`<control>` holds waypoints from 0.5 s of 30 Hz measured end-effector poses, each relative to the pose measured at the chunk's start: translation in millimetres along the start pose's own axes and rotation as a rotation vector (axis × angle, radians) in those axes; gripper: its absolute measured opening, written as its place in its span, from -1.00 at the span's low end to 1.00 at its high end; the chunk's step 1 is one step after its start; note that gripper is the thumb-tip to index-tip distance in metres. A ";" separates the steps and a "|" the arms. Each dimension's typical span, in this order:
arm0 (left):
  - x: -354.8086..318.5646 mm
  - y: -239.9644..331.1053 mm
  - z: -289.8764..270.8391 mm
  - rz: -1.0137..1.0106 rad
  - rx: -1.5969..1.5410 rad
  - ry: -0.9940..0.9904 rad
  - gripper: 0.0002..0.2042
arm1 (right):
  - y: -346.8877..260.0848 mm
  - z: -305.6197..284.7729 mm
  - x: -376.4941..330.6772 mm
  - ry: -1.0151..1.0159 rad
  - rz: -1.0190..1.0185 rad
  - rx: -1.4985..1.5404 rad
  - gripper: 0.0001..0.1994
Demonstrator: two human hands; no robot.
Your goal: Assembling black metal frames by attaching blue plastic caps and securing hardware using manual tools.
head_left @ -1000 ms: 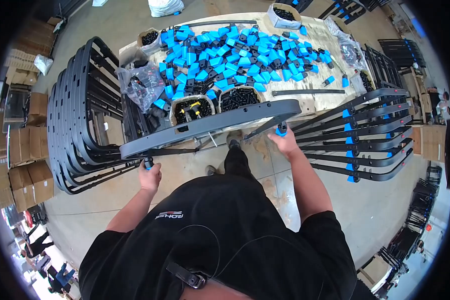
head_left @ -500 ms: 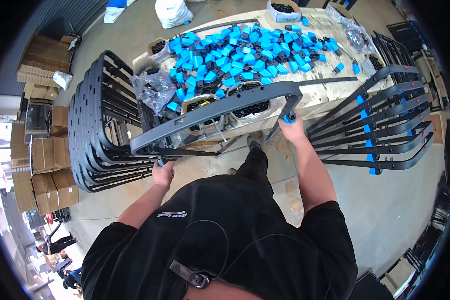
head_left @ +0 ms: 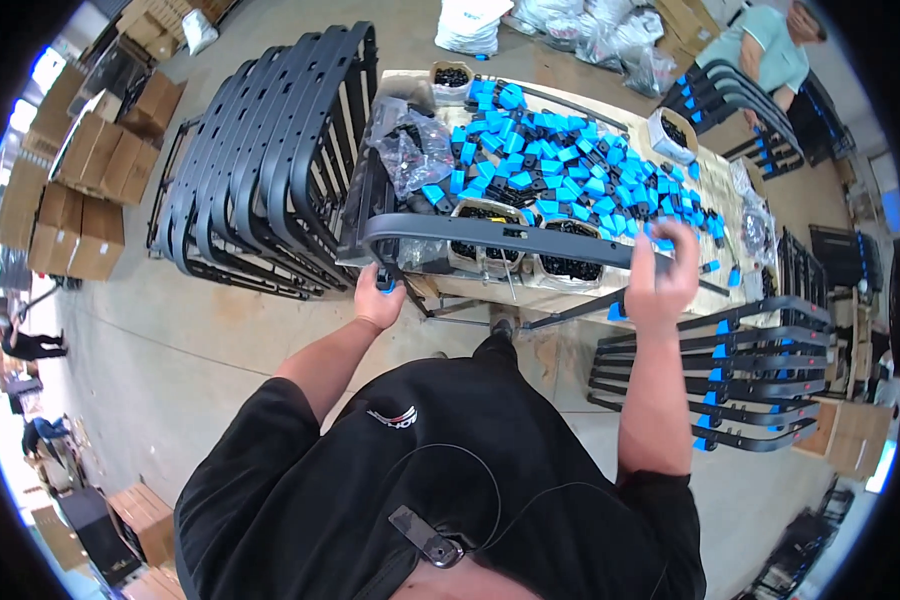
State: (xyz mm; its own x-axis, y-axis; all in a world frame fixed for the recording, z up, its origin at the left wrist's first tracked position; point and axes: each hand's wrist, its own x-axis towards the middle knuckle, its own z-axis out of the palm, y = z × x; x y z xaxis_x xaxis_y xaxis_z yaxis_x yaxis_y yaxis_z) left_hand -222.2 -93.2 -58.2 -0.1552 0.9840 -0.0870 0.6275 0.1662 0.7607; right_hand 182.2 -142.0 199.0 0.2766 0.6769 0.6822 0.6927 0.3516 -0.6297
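A dark grey, rounded bar frame [head_left: 470, 230] stretches across in front of me at the near edge of the worktable. My left hand [head_left: 376, 300] is closed around its left leg, where a small blue-and-black plastic fitting [head_left: 386, 286] shows at the fingers. My right hand [head_left: 665, 285] is raised at the bar's right end, fingers curled and smeared by motion; whether it touches the bar cannot be made out. Just below that hand sits another blue fitting [head_left: 617, 308] on a dark bar. The hand hides the frame's right corner.
A heap of blue-and-black fittings [head_left: 570, 165] covers the wooden table [head_left: 635, 125], beside boxes of small black parts [head_left: 571, 266]. Stacked dark frames [head_left: 260, 160] stand left; frames with blue fittings [head_left: 720, 375] stand right. Another person [head_left: 760, 55] is at the far right.
My view has turned, so the table sits further right. My right hand has left its grip on the blue fitting at the frame's right leg and risen to the bar's end. The left hand keeps hold.
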 end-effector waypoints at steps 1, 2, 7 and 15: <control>7.1 -19.2 0.1 0.090 0.068 -0.039 -0.35 | -5.5 14.6 27.4 -0.119 -0.057 0.027 -0.74; 11.8 -32.5 -1.9 0.179 0.141 -0.076 -0.36 | -11.7 34.6 51.3 -0.264 0.011 0.071 -0.72; 10.5 18.0 -31.2 0.183 0.043 -0.284 -0.42 | 27.0 119.9 128.9 -0.824 0.189 -0.098 -0.63; 20.7 4.6 -13.1 0.231 -0.052 -0.118 -0.59 | 100.2 169.0 112.4 -1.146 0.693 0.007 -0.63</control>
State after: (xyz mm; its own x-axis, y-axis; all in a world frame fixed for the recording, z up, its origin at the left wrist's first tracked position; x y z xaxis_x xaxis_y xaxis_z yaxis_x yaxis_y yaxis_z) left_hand -232.6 -72.9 -48.1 0.0795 0.9966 0.0209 0.5951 -0.0643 0.8011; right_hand 170.1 78.6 149.7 -0.1459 0.8714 -0.4683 0.6336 -0.2812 -0.7207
